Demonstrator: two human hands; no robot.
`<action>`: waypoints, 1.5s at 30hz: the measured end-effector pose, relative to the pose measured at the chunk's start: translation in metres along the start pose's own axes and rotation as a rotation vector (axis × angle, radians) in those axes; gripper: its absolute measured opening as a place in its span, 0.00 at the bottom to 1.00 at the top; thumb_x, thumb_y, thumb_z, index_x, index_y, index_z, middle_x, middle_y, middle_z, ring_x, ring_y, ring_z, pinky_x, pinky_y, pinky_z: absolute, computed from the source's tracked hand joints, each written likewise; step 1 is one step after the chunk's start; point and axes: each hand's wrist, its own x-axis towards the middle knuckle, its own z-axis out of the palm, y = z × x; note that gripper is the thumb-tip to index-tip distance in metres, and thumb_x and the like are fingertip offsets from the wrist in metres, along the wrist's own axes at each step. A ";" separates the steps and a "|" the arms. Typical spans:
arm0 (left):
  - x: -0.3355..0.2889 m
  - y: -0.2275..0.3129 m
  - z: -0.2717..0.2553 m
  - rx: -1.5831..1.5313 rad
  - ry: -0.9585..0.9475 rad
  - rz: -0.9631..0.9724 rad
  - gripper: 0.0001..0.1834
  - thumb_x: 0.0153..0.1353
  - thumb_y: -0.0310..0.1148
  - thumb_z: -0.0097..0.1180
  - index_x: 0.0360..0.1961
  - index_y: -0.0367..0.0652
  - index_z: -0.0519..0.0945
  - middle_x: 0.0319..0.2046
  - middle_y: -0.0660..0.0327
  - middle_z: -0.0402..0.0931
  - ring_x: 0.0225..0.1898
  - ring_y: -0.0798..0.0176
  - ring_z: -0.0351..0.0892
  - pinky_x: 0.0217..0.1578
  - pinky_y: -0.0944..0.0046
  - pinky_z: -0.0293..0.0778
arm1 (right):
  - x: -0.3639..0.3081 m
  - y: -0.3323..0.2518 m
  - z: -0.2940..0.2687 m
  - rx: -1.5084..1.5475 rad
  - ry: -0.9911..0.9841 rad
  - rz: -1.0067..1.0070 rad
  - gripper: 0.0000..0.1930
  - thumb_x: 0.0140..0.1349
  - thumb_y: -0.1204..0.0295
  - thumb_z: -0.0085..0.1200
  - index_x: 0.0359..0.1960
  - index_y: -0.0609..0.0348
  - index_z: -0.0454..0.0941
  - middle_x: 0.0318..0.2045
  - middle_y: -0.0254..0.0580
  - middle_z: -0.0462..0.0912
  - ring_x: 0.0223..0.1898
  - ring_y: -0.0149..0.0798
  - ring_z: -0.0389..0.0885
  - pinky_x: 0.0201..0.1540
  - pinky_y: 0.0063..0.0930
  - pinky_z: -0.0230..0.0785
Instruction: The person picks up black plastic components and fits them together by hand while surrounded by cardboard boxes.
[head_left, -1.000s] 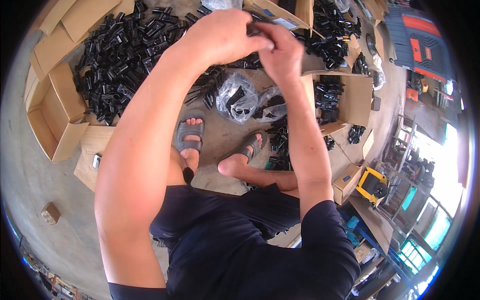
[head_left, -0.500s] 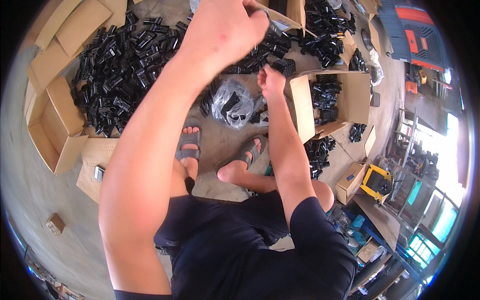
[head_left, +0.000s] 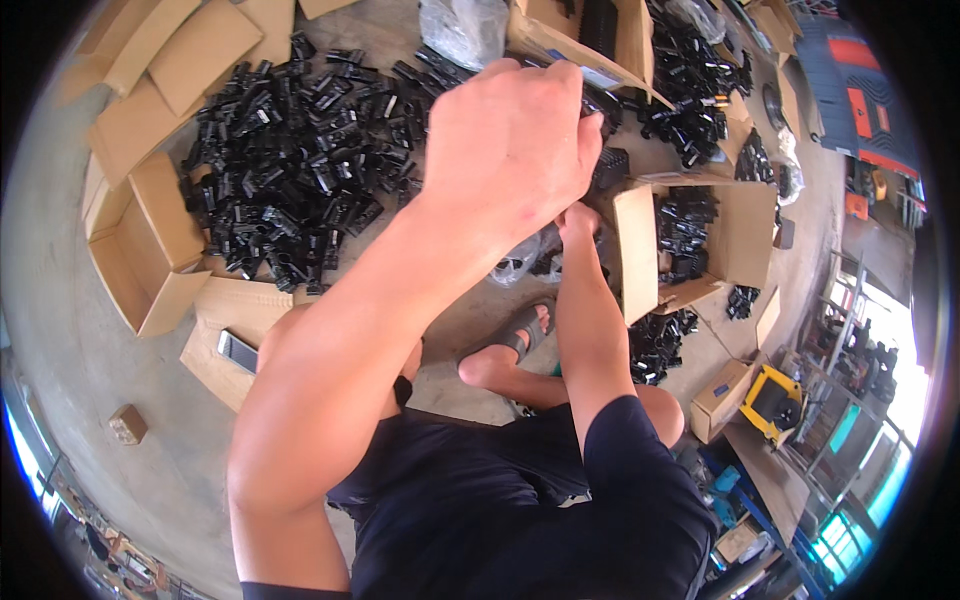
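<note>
Left hand [head_left: 515,140] is shown raised near 12 o'clock, clock positions being read about the middle of the view. The left forearm [head_left: 355,310] is carried obliquely from a bent elbow near 8 o'clock, and the back of the hand is turned toward the viewer. The fingers are bent down beyond the knuckles, close together, with the thumb [head_left: 590,142] laid along the side facing 2 o'clock. Their tips are concealed, so it cannot be told whether anything is clamped in them.

The right hand [head_left: 578,220] is placed between 1 and 2 o'clock, just below the left thumb; its forearm [head_left: 592,310] is directed almost straight toward 12 o'clock. Its fingers are curled, but their spacing and any grip cannot be made out. A black ribbed piece [head_left: 610,168] is seen just beside it, on its 1 o'clock side; whether contact is made cannot be told.

Loose black parts [head_left: 300,160] are heaped between 10 and 11 o'clock, near the left hand. Further black parts are contained in an open carton [head_left: 740,235] between 2 and 3 o'clock. Clear plastic [head_left: 515,265] is partly covered by the left wrist.
</note>
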 end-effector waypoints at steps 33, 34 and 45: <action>-0.177 0.118 -0.017 -1.482 -0.479 -0.309 0.19 0.76 0.42 0.51 0.62 0.45 0.71 0.60 0.53 0.75 0.58 0.51 0.79 0.50 0.43 0.85 | -0.398 -0.159 -0.193 0.279 -0.828 -0.837 0.12 0.70 0.75 0.59 0.52 0.62 0.76 0.41 0.34 0.82 0.38 0.26 0.81 0.38 0.24 0.80; -0.180 0.115 -0.010 -1.471 -0.481 -0.315 0.19 0.76 0.41 0.51 0.62 0.45 0.71 0.60 0.53 0.76 0.58 0.51 0.79 0.49 0.43 0.86 | -0.392 -0.149 -0.188 0.289 -0.860 -0.796 0.13 0.69 0.75 0.60 0.53 0.62 0.75 0.40 0.33 0.81 0.38 0.25 0.81 0.38 0.24 0.80; -0.179 0.087 0.034 -1.351 -0.554 -0.461 0.19 0.77 0.40 0.49 0.62 0.41 0.71 0.55 0.54 0.79 0.56 0.54 0.82 0.44 0.47 0.88 | -0.353 -0.120 -0.169 0.161 -0.818 -0.681 0.20 0.68 0.73 0.61 0.58 0.66 0.72 0.43 0.38 0.81 0.40 0.25 0.79 0.39 0.22 0.77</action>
